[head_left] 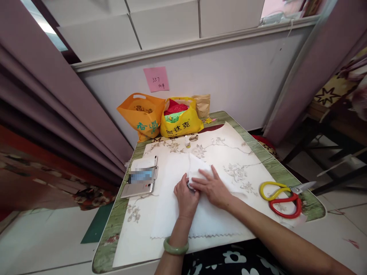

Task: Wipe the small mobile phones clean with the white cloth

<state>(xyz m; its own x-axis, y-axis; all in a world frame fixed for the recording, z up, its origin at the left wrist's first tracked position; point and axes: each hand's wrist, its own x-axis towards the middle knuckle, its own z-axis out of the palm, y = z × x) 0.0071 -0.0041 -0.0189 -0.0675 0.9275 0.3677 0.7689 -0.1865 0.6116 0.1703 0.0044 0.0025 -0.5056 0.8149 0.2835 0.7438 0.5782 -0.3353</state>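
Observation:
A white cloth [166, 217] with a zigzag-cut near edge lies on the table in front of me, its far part narrowing to a folded point. My left hand [186, 196] rests on it with the fingers curled in. A small dark object [189, 186] shows between my hands, mostly covered, and its kind cannot be made out. Beside it, my right hand [213, 187] lies flat on the cloth, fingers spread, the fingertips close to the left hand. A green bangle [176, 247] circles my left wrist.
Scissors [282, 200] with yellow and red handles lie at the right. Phones [140, 189] lie at the left. A small bottle [187, 142] stands beyond the cloth. An orange bag [143, 114], a yellow bag [182, 126] and a brown pouch [203, 106] line the wall side.

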